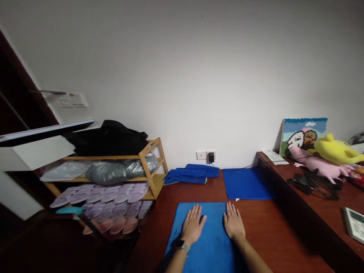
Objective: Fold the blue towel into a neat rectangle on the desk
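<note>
A light-blue cloth [212, 248] lies spread out on the reddish-brown wooden table [273, 231]. My left hand [193, 226] rests flat on its left part, fingers stretched out, with a watch on the wrist. Near the cloth's right edge my right hand [234, 221] also lies flat, palm down and fingers extended. Neither hand grips anything. Behind them, a darker blue cloth [247, 184] lies flat toward the right, with a small white tag at its front edge. Several folded blue cloths [187, 175] are piled at the back left, against the wall.
A wooden rack [155, 185] with rows of slippers [106, 193] and a black bag [110, 138] stands at left. On the raised right surface are plush toys [318, 163], a dog picture [303, 134], cables and a calculator [355, 223]. A black plug [211, 157] sits in the wall socket.
</note>
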Demonstrator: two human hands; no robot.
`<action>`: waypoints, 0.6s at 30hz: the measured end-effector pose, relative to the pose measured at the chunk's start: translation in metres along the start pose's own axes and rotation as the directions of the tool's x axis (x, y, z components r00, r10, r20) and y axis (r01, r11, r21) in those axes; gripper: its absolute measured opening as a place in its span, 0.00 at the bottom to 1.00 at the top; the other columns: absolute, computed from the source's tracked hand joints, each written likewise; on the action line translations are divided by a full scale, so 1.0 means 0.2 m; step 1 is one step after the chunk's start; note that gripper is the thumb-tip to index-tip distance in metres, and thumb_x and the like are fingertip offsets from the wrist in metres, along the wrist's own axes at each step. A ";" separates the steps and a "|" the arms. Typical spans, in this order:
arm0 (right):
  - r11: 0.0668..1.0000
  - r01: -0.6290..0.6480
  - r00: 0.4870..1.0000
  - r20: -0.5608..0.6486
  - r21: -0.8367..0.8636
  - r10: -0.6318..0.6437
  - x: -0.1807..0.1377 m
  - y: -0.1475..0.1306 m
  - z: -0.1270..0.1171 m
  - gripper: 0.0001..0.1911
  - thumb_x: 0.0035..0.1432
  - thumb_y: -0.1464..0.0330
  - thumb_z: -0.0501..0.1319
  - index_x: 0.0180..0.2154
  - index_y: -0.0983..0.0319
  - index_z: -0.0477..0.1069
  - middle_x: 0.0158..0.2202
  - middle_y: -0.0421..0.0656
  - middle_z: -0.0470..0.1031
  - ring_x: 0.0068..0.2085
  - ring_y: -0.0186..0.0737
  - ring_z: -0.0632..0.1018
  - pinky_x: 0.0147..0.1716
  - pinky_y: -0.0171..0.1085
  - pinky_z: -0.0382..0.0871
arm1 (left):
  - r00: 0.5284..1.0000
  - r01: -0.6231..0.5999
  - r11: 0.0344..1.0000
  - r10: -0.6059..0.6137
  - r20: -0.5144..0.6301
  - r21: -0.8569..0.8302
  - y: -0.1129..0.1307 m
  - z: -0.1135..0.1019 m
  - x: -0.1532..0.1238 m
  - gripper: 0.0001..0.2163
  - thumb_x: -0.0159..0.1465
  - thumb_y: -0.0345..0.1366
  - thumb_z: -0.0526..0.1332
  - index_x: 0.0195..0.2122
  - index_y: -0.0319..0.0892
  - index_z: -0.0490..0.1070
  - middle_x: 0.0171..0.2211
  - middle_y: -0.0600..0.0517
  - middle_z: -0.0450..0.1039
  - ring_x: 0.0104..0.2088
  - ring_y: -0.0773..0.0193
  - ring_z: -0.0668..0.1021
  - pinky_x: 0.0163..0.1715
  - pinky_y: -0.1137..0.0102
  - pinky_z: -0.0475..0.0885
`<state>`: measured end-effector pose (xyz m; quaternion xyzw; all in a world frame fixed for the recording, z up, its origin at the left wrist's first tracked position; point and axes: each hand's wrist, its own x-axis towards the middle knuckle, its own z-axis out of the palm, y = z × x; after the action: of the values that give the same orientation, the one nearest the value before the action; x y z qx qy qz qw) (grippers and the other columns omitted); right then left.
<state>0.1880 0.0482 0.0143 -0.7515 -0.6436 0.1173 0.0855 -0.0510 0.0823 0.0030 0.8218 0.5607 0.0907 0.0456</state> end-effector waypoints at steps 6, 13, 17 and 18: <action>1.000 -0.005 1.000 0.016 -0.016 0.005 0.00 0.01 0.02 0.36 0.70 0.57 0.33 0.73 0.68 0.40 0.76 0.41 0.39 0.75 0.42 0.43 0.72 0.44 0.35 | 0.988 0.148 0.985 -0.144 -0.050 0.083 -0.39 -0.05 -0.14 0.35 0.73 0.57 0.37 0.73 0.39 0.48 0.74 0.45 0.46 0.73 0.55 0.52 0.71 0.54 0.53; 1.000 -0.004 0.999 0.036 -0.013 0.005 -0.01 0.00 -0.01 0.36 0.70 0.57 0.33 0.73 0.68 0.40 0.76 0.43 0.40 0.75 0.42 0.43 0.72 0.45 0.36 | 0.987 0.144 0.987 -0.139 -0.080 0.068 -0.35 -0.04 -0.15 0.36 0.73 0.57 0.38 0.73 0.36 0.50 0.73 0.43 0.47 0.73 0.54 0.53 0.71 0.54 0.53; 1.000 -0.025 1.000 0.007 0.011 0.025 -0.08 0.00 -0.01 0.37 0.70 0.56 0.33 0.73 0.67 0.40 0.76 0.42 0.40 0.74 0.42 0.45 0.72 0.46 0.38 | 0.986 0.148 0.987 -0.143 -0.081 0.067 -0.36 -0.05 -0.15 0.37 0.73 0.58 0.38 0.72 0.34 0.51 0.73 0.42 0.48 0.73 0.54 0.53 0.71 0.56 0.53; 1.000 -0.026 1.000 -0.007 0.015 0.026 -0.11 0.00 0.00 0.37 0.70 0.56 0.32 0.73 0.66 0.40 0.75 0.42 0.40 0.74 0.42 0.45 0.72 0.46 0.39 | 0.986 0.147 0.987 -0.141 -0.087 0.069 -0.37 -0.04 -0.14 0.36 0.73 0.58 0.38 0.72 0.35 0.51 0.73 0.42 0.48 0.73 0.54 0.53 0.71 0.55 0.53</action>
<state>0.1847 0.0262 0.0163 -0.7595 -0.6326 0.1206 0.0920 -0.1298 0.0822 -0.0046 0.7757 0.6232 0.0996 -0.0021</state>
